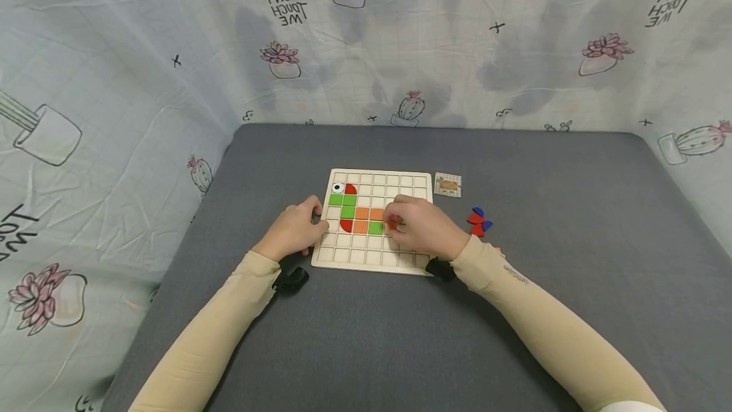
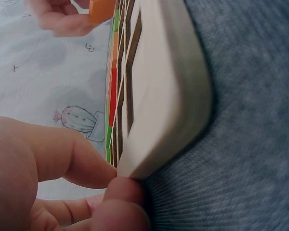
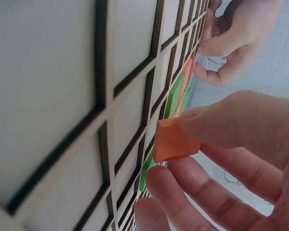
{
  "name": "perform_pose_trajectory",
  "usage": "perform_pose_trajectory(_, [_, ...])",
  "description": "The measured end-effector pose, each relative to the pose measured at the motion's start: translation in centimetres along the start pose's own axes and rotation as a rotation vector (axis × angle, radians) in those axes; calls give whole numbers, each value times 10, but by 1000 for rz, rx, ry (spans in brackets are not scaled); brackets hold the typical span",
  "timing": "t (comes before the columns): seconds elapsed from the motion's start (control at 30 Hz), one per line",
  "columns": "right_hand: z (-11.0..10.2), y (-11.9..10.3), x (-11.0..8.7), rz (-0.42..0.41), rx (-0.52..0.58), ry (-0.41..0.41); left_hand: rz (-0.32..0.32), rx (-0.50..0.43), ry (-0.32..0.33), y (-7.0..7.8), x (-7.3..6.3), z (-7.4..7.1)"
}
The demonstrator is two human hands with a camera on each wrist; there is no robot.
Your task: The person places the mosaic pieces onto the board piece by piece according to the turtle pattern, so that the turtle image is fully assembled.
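A wooden grid board point(image 1: 372, 258) lies on the grey table, with square green and orange tiles, red quarter-round tiles point(image 1: 346, 226) and an eye tile point(image 1: 338, 188) set in its cells. My left hand point(image 1: 293, 229) is at the board's left edge; in the left wrist view its thumb and a finger pinch the rim. Over the middle right of the grid, my right hand point(image 1: 423, 224) pinches an orange square tile point(image 3: 176, 139) between thumb and fingers. That tile is tilted against the board, close to a green tile point(image 3: 174, 96). The right hand hides some cells beneath it.
A small pattern card point(image 1: 448, 185) lies beside the board's upper right corner. Several loose red and blue pieces point(image 1: 477, 229) are on the table to the right, partly near the right forearm. A printed cloth point(image 1: 366, 68) hangs behind the table.
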State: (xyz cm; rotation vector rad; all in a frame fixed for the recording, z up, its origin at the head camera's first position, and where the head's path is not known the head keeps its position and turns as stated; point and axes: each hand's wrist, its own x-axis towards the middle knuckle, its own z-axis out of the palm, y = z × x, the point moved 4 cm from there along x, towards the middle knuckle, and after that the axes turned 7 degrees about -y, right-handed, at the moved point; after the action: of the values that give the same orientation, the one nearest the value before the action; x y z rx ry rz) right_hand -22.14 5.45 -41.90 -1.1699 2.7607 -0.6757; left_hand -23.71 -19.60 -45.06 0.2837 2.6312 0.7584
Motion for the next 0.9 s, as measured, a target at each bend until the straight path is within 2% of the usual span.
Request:
perform_pose_trajectory(0.2, [4, 3, 4, 35, -7, -42, 4, 2, 0, -1, 0, 0])
perform_pose_trajectory(0.63, [6, 4, -1, 18, -9, -23, 8, 1, 6, -2, 1, 2])
perform_pose_trajectory(0.9, [6, 7, -4, 56, 13, -28, 16, 4, 0, -3, 1, 2])
